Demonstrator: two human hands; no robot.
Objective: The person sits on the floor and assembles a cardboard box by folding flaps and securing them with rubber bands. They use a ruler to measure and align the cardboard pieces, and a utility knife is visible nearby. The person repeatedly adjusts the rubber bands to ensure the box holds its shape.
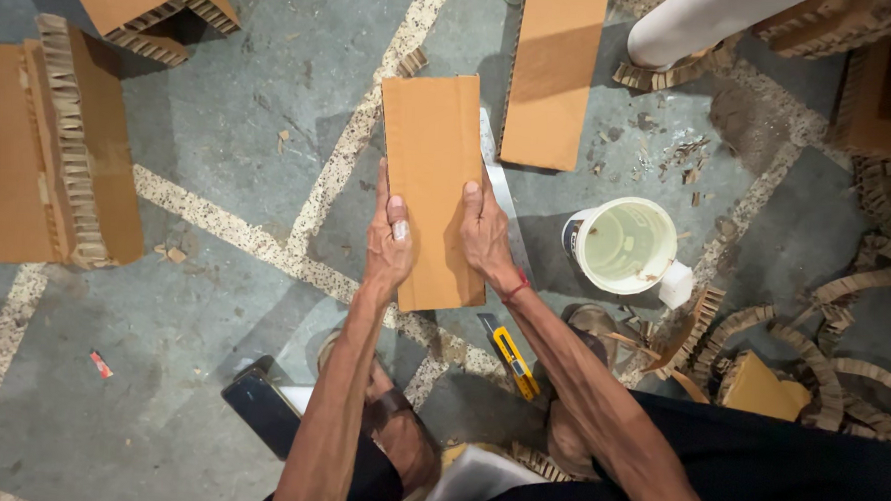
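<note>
Holding a rectangular honeycomb cardboard panel (433, 185) above the concrete floor (241, 121), long axis running away from us, far end pointing up-frame, tilted slightly left. We see both arms stretched forward, near parallel. Left hand (389, 240) grasps the panel's left edge, thumb on the face; right hand (485, 232) grasps the right edge, thumb likewise on top, red band at the wrist. Large cardboard block (54, 153) lies at far left, corrugated edge showing. Second flat panel (554, 70) sits just beyond ours, to the right. White bucket (624, 245) stands right of the hands, dark label patch on its left side. Yellow utility knife (513, 357) lies on the floor below the panel's near end.
</note>
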